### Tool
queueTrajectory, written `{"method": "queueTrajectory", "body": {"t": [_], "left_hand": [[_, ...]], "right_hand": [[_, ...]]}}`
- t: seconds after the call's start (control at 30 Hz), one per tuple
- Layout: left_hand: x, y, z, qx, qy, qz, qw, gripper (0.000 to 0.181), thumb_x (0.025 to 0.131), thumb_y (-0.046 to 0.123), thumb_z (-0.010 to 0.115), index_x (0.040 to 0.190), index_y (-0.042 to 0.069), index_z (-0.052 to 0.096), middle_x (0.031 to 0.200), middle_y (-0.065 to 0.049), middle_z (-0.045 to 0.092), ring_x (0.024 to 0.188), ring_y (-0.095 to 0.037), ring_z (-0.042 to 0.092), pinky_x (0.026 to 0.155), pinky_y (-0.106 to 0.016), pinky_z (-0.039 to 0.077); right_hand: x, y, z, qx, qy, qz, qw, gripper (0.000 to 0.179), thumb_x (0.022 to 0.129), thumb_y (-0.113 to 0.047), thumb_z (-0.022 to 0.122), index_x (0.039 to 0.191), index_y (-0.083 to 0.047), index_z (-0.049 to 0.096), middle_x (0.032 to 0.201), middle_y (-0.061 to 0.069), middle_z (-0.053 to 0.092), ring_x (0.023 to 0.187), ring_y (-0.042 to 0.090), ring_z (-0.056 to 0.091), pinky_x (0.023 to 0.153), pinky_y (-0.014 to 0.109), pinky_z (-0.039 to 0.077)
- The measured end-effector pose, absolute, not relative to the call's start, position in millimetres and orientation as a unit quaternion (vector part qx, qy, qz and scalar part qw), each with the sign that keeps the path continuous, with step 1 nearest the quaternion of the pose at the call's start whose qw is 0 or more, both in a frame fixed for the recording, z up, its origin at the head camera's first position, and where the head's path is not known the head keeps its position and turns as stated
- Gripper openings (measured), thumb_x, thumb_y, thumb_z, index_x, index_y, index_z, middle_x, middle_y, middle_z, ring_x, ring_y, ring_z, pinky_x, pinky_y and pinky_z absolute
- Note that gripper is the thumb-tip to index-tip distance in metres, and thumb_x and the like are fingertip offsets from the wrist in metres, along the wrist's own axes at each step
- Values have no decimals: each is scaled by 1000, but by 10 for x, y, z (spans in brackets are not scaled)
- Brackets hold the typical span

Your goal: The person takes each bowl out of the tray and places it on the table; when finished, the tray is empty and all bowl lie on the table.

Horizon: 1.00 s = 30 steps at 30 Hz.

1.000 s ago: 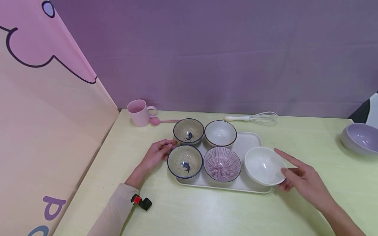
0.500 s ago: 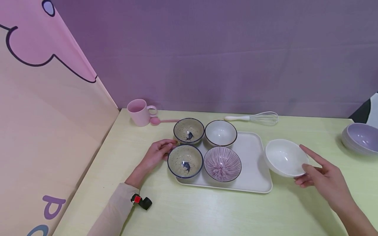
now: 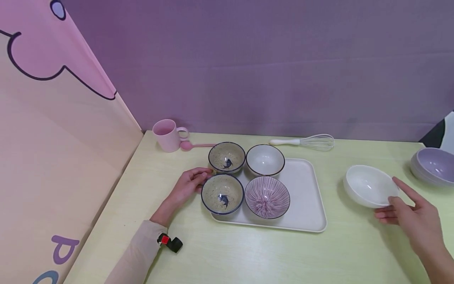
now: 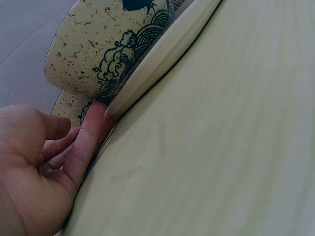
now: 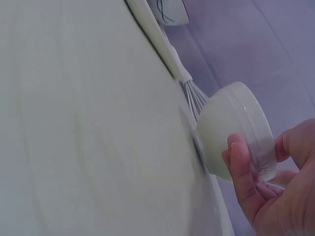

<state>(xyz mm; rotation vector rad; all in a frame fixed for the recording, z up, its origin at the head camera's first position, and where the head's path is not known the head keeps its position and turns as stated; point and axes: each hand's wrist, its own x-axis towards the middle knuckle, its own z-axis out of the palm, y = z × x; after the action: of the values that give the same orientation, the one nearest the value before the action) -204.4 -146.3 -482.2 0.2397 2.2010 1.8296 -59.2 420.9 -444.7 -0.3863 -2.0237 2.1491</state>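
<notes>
One white bowl faces mouth-up in the right fingers.

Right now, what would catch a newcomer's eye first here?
Probably the plain white bowl, held by the right hand to the right of the tray. Next, the purple-striped bowl, front right in the group of four on the tray's left part. Behind everything, a purple backdrop spans much of the upper head view.
</notes>
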Motion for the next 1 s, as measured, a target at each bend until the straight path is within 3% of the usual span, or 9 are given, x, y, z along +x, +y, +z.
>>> {"method": "queueTrajectory", "body": {"t": [0.13, 0.3, 0.7, 1.0], "left_hand": [[-2044, -1457, -4817, 84, 761, 629, 133, 34, 118, 8, 53, 144, -10, 65, 134, -24, 75, 96, -3, 69, 75, -18, 59], [-2043, -1452, -4811, 85, 762, 628, 134, 34, 118, 8, 53, 144, -10, 65, 135, -25, 74, 96, -4, 68, 74, -18, 58], [-2043, -1454, -4816, 87, 754, 637, 134, 34, 117, 8, 53, 144, -11, 64, 134, -25, 75, 95, -3, 70, 75, -18, 59], [-2042, -1462, -4818, 88, 759, 632, 134, 34, 118, 8, 52, 144, -10, 65, 135, -25, 75, 96, -4, 69, 74, -18, 59]], "right_hand": [[-591, 4280, -4474, -153, -657, 730, 113, 72, 111, 2, 48, 177, -20, 29, 67, 6, 78, 56, 15, 77, 53, 27, 62], [-601, 4365, -4501, -163, -624, 751, 142, 74, 110, 6, 45, 178, -13, 22, 65, 9, 77, 53, 18, 76, 50, 29, 61], [-729, 4453, -4495, -210, -616, 743, 156, 78, 112, -1, 42, 180, -19, 9, 64, 3, 76, 49, 18, 74, 47, 30, 60], [-808, 4463, -4473, -222, -591, 757, 168, 74, 114, -5, 45, 179, -20, 14, 61, 7, 74, 49, 21, 74, 48, 31, 61]]}}
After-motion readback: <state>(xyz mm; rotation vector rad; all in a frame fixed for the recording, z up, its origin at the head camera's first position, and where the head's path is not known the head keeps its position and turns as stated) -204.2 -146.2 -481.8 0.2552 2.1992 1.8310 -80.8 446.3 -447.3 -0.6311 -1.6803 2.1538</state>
